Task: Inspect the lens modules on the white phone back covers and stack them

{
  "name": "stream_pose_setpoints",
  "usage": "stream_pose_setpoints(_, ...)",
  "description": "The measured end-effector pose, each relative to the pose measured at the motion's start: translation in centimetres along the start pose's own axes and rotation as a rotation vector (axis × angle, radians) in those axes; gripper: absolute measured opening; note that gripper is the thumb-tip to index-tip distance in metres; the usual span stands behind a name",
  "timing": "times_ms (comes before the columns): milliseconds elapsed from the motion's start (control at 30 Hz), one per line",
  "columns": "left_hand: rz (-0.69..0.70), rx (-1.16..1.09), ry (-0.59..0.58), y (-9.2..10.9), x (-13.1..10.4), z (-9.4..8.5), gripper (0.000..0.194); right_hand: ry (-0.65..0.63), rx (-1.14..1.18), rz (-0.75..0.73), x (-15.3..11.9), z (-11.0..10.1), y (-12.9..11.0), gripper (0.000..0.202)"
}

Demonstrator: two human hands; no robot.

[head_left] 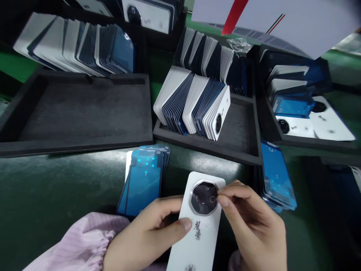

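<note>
Some tabletop (180,160) separates the left hand's (146,235) panel (208,233) from the tray edge (225,151).

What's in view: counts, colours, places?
White panel: one, white, front centre
Blue-faced stacks: two, blue, front left and right
Trays: several, black, left, centre, right
Panel rows: many, white and dark blue, in and behind trays
Flat panels: at least two, white, right tray
Printed item: one, white with red stripe, upper right
Clear plastic: one, transparent, upper right
Table: one, green, underneath
Left sleeve: one, lilac, lower left
Left hand: one, bare, holding white panel
Right hand: one, bare, at white panel's camera window
</note>
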State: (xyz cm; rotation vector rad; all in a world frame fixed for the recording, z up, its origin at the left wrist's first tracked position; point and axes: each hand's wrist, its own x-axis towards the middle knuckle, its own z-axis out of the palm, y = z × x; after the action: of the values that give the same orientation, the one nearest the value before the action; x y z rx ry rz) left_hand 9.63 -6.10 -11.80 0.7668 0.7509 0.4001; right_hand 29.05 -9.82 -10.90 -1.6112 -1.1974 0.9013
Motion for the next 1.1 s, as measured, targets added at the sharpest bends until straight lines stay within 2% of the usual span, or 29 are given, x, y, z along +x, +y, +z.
stream_pose_setpoints(233, 0.069, 0.076, -0.03, 0.1, 0.0, 0.1, 0.026, 0.04, -0.25, -0.18, 0.0, 0.4, 1.1, 0.014)
stream_pose_setpoints(333, 0.086, 0.085, -0.005, 0.0, -0.1, 0.0, 0.03, 0.12, -0.337, -0.07, 0.2, -0.2, 1.4, 0.013)
stream_pose_setpoints(367, 0.086, 0.077, 0.009, 0.0, -0.1, 0.0, 0.03, 0.104, -0.307, -0.015, 0.4, -0.4, 1.5, 0.014)
stream_pose_setpoints(400, 0.087, 0.071, 0.023, -0.1, -0.2, 0.0, 0.029, 0.04, -0.247, 0.044, 0.5, -0.7, 1.5, 0.015)
stream_pose_setpoints(500, 0.093, 0.087, 0.063, -0.3, -0.3, -0.2, 0.027, -0.295, -0.062, 0.212, 0.7, -1.4, 1.5, 0.023)
stream_pose_setpoints(533, 0.096, 0.111, 0.081, -0.3, -0.3, -0.4, 0.027, -0.371, -0.046, 0.258, 0.8, -1.5, 1.6, 0.027)
stream_pose_setpoints(600, 0.117, 0.191, 0.152, -0.4, -0.4, -0.8, 0.028, -0.414, -0.09, 0.317, 1.2, -1.7, 1.8, 0.033)
stream_pose_setpoints(700, 0.16, 0.415, 0.379, 0.1, -0.9, -1.9, 0.03, -0.344, -0.272, 0.308, 2.1, -1.9, 2.9, 0.036)
stream_pose_setpoints(800, 0.055, 0.691, 0.557, 1.3, -1.7, -3.5, 0.028, -0.226, -0.449, 0.264, 3.1, -2.0, 4.3, 0.035)
stream_pose_setpoints(900, -0.106, 0.916, 0.602, 2.5, -2.7, -5.3, 0.041, -0.018, -0.546, 0.197, 3.4, -1.4, 4.9, 0.036)
stream_pose_setpoints(967, -0.211, 1.041, 0.638, 3.0, -3.3, -6.5, 0.047, 0.04, -0.545, 0.141, 2.9, -0.3, 4.4, 0.039)
stream_pose_setpoints(1033, -0.29, 1.125, 0.684, 3.2, -3.7, -7.3, 0.049, -0.084, -0.476, 0.097, 1.8, 1.5, 3.5, 0.032)
stream_pose_setpoints(1100, -0.313, 1.163, 0.684, 3.2, -3.8, -7.6, 0.048, -0.31, -0.387, 0.085, 0.5, 4.0, 2.6, 0.025)
